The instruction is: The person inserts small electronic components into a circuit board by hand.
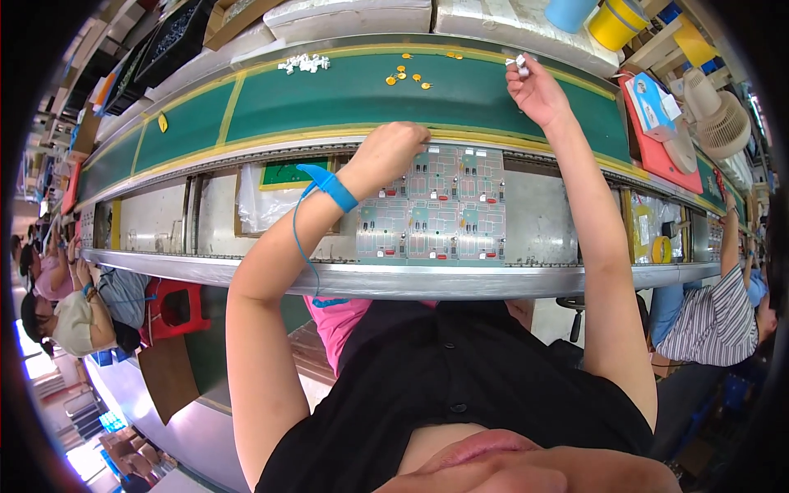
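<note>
A grey printed circuit board panel (434, 215), divided into several repeated sections, lies across the rails in front of me. Small red, black and white components stand on it. My left hand (393, 153), with a blue wrist strap (335, 191), is over the panel's far left corner. Its fingers are pinched together, and whatever they hold is hidden. Farther right, above the green belt (345, 103), my right hand (538, 94) is closed around a few small white plastic parts (521, 67). Similar white parts (304, 63) lie heaped on the belt, left of scattered orange disc components (401, 76).
A metal rail edge (394, 281) runs between my body and the panel. At the right are a fan (715, 111), a red tray (670, 160) and a blue-and-white box (655, 105). Co-workers sit on both sides, one in a striped shirt (711, 324). A red stool (174, 308) stands left.
</note>
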The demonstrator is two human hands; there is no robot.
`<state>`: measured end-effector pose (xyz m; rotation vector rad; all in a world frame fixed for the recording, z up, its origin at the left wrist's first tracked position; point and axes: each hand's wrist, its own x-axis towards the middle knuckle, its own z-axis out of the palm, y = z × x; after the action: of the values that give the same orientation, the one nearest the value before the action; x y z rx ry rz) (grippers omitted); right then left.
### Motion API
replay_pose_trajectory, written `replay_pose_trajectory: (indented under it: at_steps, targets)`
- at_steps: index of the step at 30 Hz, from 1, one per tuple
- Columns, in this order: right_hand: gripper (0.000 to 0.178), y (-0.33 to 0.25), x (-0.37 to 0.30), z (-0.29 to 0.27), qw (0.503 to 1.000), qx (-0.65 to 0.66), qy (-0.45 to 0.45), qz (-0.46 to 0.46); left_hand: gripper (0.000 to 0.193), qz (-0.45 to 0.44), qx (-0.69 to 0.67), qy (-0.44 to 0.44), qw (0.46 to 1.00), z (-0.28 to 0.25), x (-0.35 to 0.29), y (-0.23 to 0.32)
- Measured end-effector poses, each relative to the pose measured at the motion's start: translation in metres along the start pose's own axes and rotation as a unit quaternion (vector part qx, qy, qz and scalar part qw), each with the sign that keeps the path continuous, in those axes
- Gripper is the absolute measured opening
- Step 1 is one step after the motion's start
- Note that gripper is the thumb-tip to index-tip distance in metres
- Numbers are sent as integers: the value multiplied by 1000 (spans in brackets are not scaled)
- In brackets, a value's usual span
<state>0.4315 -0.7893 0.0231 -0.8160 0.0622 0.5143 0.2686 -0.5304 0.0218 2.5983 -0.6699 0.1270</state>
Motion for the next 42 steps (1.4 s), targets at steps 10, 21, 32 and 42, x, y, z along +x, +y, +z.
replay_pose_trajectory:
  at_steps: [10,21,32,42]
  targets:
    - [13,48,-27,69,985,-39,-99,138,31,-266,-653,59,707,-51,-28,-31]
    - [22,107,-35,116,919,-328,-171,136,28,-291,-670,84,678,-58,-53,-45]
    - [13,143,-46,126,631,-706,-261,-187,22,-274,-683,90,671,-48,-67,-56]
    - [14,145,-50,130,607,-733,-222,-210,22,-313,-604,121,723,-44,-68,-56]
